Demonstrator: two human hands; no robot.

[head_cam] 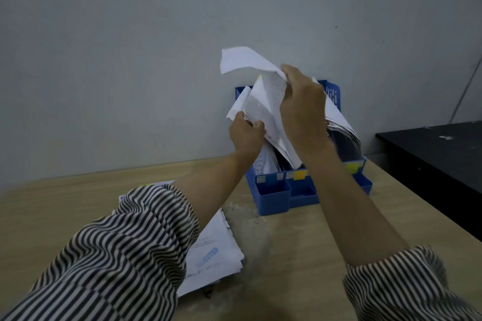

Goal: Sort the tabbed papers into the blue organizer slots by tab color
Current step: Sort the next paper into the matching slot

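Blue organizer [273, 197]: plastic, slotted, standing on the counter [300, 255] at its far edge, against the grey wall [130, 60]. Perforated side panels rise at the back. Small open front compartments face near. Coloured labels on the front dividers: a white one at left, a yellow-orange label [299, 174] in the middle, a yellow-green label [354, 166] at right.

Tabbed papers in the organizer [339, 117]: a thick bundle of white sheets standing in the slots, leaning and curling over to the right. A yellow tab [259, 77] shows at the upper edge of one sheet.

Left hand [246, 135]: raised above the left part of the organizer, fingers curled and pinching the lower left corner of a group of sheets.

Right hand [302, 107]: raised above the middle of the organizer, fingers curled round the upper edge of a white sheet [245, 58], which bends up and away to the far left. The hands are just beside each other, both clamped on paper.

Loose paper stack [219, 255]: white printed sheets lying flat on the near left of the counter, partly hidden under the left forearm; a blue stamp [208, 257] shows on the top sheet, its wording too blurred to read. Well apart from the organizer.

Sleeves: black-and-white striped, pushed up both forearms [117, 255].

Counter: light wood-grain surface with a scuffed grey patch [250, 219] near the organizer.

Dark table [438, 148]: black surface at far right, beside the counter.
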